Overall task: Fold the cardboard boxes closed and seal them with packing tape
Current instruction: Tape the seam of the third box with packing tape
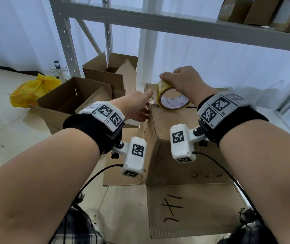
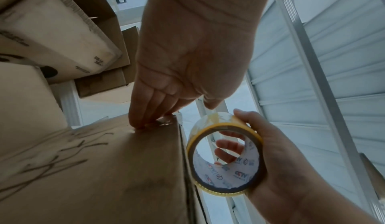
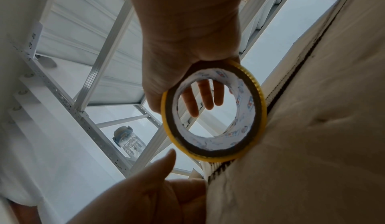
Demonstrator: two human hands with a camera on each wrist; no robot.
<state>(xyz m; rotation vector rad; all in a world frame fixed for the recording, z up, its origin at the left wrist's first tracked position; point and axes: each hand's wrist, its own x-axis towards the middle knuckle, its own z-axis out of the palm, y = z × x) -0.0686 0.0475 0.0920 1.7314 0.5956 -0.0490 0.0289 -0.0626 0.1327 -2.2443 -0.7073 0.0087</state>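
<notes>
A brown cardboard box stands in front of me with its top flaps folded shut. My right hand grips a roll of clear packing tape with yellow edges, standing on edge over the top's left end. A short clear strip runs from the roll over the top left edge. My left hand presses that strip's end onto the box's side with straight fingers, thumb stretched out. In the right wrist view the roll sits by the seam between the flaps.
Two open, empty cardboard boxes stand to the left, with a yellow plastic bag beyond them. A grey metal rack rises behind, small boxes on its shelf. Flat cardboard with marker writing lies in front.
</notes>
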